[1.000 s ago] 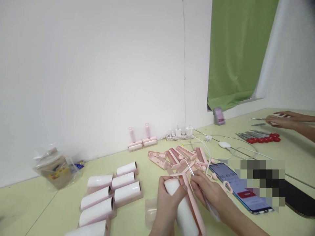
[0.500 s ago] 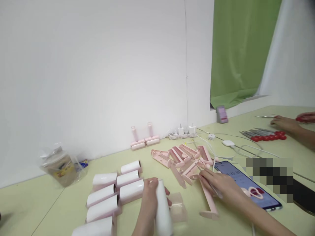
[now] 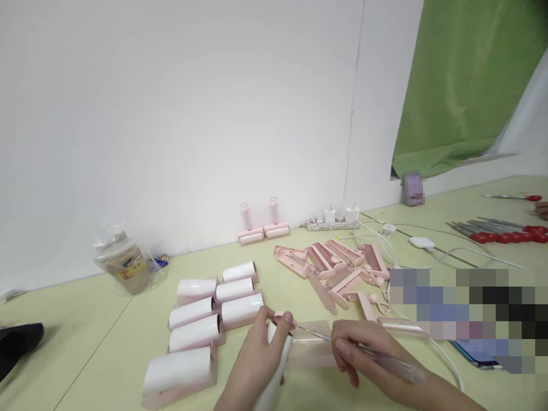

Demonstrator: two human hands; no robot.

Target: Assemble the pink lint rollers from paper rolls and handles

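Observation:
My left hand point(image 3: 259, 357) is closed around a white lint-roller refill point(image 3: 274, 379), tilted with its upper end away from me. A small pale pink ring-like piece point(image 3: 280, 315) shows at that end, beside my thumb. My right hand point(image 3: 363, 345) grips a thin-shafted screwdriver point(image 3: 400, 367) with a clear handle. Its metal shaft points left toward the refill's upper end; my thumb partly hides the tip. Beneath the shaft lies a clear pinkish plastic cover point(image 3: 314, 357). Several pink roller holder parts point(image 3: 329, 271) are heaped beyond my hands.
Several wrapped white rolls point(image 3: 194, 332) lie to the left. Two pink lint rollers point(image 3: 251, 235) lean at the wall near a power strip point(image 3: 329, 225). Cables cross the right side, with red-handled tools point(image 3: 505, 235) farther off. A bagged cup point(image 3: 128, 268) stands back left.
My right hand has left the pink parts and moved left, bringing the screwdriver to the refill's end. The camera has turned slightly left. The co-worker's hand is mostly out of view.

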